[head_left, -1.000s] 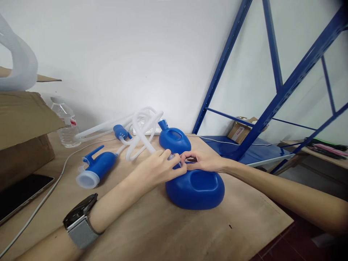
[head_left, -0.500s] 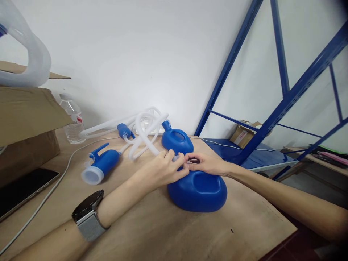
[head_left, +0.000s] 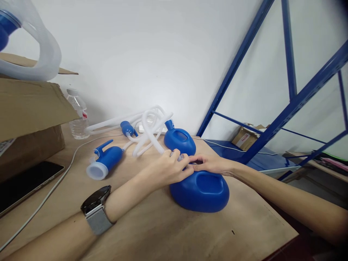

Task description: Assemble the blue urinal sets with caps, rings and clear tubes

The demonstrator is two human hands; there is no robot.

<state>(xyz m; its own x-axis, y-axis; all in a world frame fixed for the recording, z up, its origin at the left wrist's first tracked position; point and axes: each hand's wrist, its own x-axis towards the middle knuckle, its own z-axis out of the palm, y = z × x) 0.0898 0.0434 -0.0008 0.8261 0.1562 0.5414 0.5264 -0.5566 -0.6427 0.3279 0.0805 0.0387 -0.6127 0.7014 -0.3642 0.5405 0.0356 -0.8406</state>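
A blue plastic urinal bottle [head_left: 199,194] with a moulded handle recess lies on the wooden table in front of me. My left hand [head_left: 174,167] is closed over its neck end, gripping the end of a white flexible tube [head_left: 156,143]; a bit of clear plastic shows between its fingers. My right hand [head_left: 210,164] meets it from the other side, thumb and forefinger pinched together at the neck. What those fingertips hold is hidden. Just behind, a second blue bottle [head_left: 178,140] lies with its spout toward the wall.
To the left lie a blue funnel-shaped urinal head [head_left: 108,159] with a pale rim and a smaller blue one [head_left: 127,128]. A water bottle [head_left: 78,116], cardboard box [head_left: 32,108], phone [head_left: 29,185] and white cable [head_left: 67,165] are farther left. Blue shelving [head_left: 244,145] stands right.
The whole view has shifted slightly, with things appearing a little farther right. Both hands stay together at the bottle's neck, with little change in their grip.
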